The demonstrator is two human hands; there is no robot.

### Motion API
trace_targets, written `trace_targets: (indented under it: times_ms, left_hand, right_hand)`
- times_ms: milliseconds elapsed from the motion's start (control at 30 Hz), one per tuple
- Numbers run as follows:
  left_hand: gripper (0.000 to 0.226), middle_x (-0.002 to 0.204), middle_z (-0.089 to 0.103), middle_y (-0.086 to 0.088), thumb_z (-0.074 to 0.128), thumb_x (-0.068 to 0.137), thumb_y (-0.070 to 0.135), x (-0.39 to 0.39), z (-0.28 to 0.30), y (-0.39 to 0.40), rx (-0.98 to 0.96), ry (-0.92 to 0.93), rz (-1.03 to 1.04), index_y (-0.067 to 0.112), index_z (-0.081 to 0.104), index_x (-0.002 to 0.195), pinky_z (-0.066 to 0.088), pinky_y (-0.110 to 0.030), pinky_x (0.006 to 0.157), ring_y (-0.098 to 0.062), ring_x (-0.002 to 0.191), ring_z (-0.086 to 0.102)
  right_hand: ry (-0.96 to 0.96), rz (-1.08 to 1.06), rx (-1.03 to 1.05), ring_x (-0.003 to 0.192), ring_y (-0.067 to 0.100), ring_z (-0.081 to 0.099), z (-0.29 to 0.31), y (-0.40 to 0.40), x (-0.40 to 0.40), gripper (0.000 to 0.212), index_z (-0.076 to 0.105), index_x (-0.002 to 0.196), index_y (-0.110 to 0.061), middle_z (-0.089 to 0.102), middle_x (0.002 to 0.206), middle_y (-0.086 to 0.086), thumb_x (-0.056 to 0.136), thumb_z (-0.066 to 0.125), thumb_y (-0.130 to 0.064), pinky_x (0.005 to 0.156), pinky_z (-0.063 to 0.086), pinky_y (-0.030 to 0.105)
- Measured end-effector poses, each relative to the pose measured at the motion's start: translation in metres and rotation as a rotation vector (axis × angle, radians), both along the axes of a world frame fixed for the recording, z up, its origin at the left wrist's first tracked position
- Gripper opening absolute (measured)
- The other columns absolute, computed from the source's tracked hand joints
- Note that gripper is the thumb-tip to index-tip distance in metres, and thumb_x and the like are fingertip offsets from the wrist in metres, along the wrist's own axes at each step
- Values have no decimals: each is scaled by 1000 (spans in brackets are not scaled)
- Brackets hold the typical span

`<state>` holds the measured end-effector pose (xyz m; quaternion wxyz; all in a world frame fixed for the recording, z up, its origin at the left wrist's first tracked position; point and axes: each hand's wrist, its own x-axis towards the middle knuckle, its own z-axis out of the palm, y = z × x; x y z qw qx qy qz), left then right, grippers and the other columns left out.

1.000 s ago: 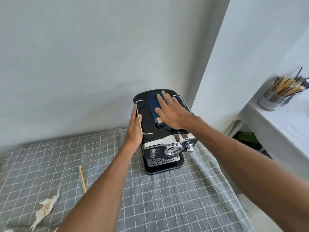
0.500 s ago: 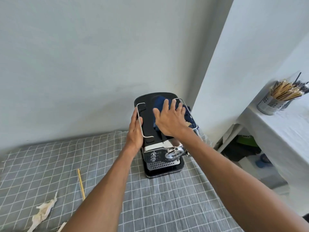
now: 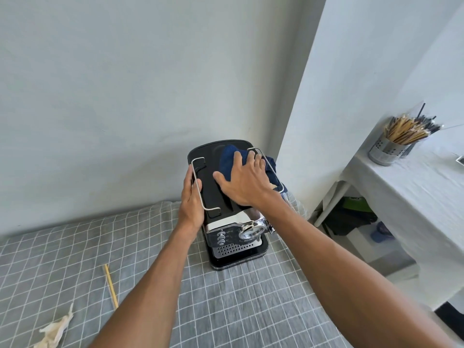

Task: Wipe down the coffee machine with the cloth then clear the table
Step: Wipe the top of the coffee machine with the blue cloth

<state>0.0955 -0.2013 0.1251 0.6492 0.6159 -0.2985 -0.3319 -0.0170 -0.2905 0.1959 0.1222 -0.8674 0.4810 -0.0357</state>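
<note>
The coffee machine (image 3: 227,197) stands at the far side of the surface (image 3: 251,310), close to the wall and just left of the wall corner. It is black on top with a chrome front band, a round gauge, a column of small buttons and a perforated drip tray at its near end. Thin metal rails run along the left and right edges of its top.

The right hand (image 3: 244,183) lies flat on the dark blue cloth (image 3: 229,159), palm down, pressing it onto the right part of the machine's top. Its fingers (image 3: 253,160) are spread and extended rather than curled, so they press on the cloth instead of gripping it. Part of the cloth shows beyond the fingertips toward the far end, and another part spills over the right rail and hangs down the machine's right side.

The left hand (image 3: 192,197) is laid against the machine's left side, thumb over the left rail, fingers straight and pointing toward the far end; they brace the body and do not close around anything.

The surface is covered with a grey cloth with a white grid. On its near left lie a single wooden stick (image 3: 111,286) and, nearer still, a crumpled pale tissue (image 3: 54,331), well apart from the machine.

To the right, a white-draped table (image 3: 414,197) carries a perforated metal holder (image 3: 386,149) full of chopsticks.
</note>
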Motion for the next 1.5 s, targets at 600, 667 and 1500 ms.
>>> trace_targets:
  times_ms: [600,667,1500]
  left_hand:
    - [46,162,24,13,28,112,26,3,-12,-8,-42,-51,7,28,26,157,21,-30,124,-11,150,26]
    - [45,164,24,11,27,112,26,1,-12,-10,-48,-50,1,28,27,157,23,-24,121,-9,149,27]
    - [45,149,30,27,31,110,35,0,-4,-5,10,-38,21,39,27,155,29,-21,117,-6,146,33]
  right_hand:
    - [38,431,-166,154,40,23,-8,40,-76,61,27,161,-14,20,166,28,107,22,-41,128,17,48]
    - [66,408,-139,155,37,21,-8,31,-75,60,24,162,-14,17,168,26,108,21,-41,129,15,45]
    - [60,355,-84,154,38,18,0,-57,41,59,22,160,-2,18,167,24,108,27,-30,126,16,47]
